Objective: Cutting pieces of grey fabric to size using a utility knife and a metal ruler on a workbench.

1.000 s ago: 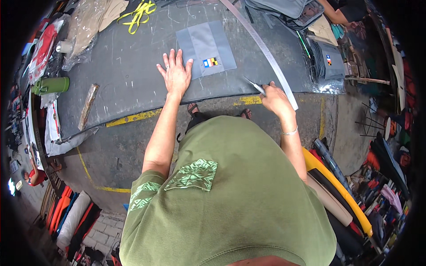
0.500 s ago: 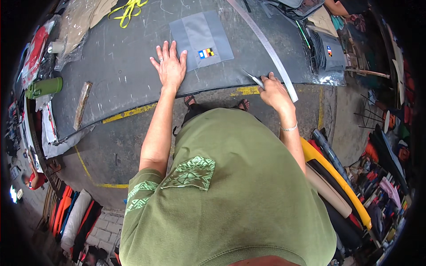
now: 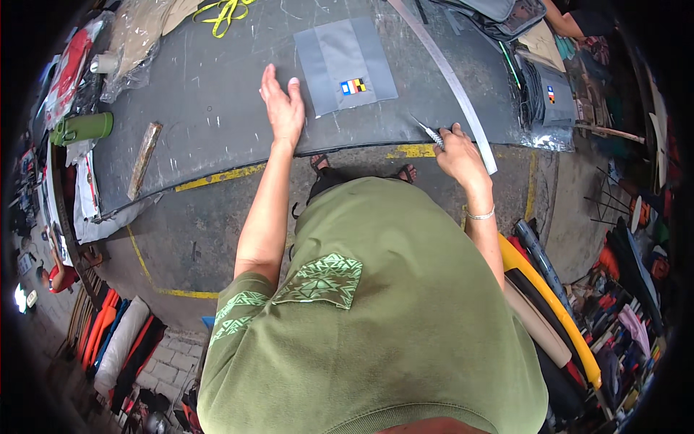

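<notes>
Over the dark worktable [image 3: 210, 130], my left hand [image 3: 283, 107] holds nothing; its fingers are stretched out and the thumb stands apart. It is just left of a grey fabric piece [image 3: 318, 72], which has a lighter middle band and a small multicoloured patch [image 3: 353, 87]. At the table's near edge, my right hand [image 3: 460, 155] is closed around a slim pointed hand tool [image 3: 431, 134] with a ridged silver handle. The tool's tip points up and left, toward the fabric. Beside the right hand lies a long metal ruler [image 3: 463, 100], its near end reaching past the edge.
A yellow tape [image 3: 225, 16], a wooden strip [image 3: 145, 160] and a green bottle [image 3: 83, 128] are on the table's left side. A grey bag [image 3: 506, 16] is at the far right, near another person's arm [image 3: 562, 20]. Fabric rolls [image 3: 553, 289] stand by my right side.
My left hand has lifted from lying flat beside the fabric and turned more onto its side. My right hand keeps its hold on the pointed tool. The whole view has shifted slightly.
</notes>
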Motion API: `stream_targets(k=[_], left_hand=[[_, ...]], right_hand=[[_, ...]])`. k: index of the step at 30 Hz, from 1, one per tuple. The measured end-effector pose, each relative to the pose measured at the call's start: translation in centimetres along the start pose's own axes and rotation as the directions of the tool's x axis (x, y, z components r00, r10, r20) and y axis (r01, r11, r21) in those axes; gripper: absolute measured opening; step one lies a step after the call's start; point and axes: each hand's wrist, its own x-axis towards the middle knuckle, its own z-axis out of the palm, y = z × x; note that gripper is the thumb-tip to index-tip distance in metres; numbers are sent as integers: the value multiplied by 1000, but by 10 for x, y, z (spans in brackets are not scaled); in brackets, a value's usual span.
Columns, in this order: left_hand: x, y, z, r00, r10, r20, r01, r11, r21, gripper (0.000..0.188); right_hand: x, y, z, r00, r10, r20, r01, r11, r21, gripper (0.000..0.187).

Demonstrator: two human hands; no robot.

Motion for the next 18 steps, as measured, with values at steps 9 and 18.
stream_targets(k=[9, 18], left_hand=[[-17, -24, -53, 995, -69, -71, 74, 995, 64, 53], [-33, -60, -75, 979, -206, -2, 161, 757, 634, 73]], right_hand=[[-1, 0, -2, 999, 19, 31, -19, 1000, -2, 42], [-7, 4, 3, 1000, -26, -16, 26, 998, 64, 49]])
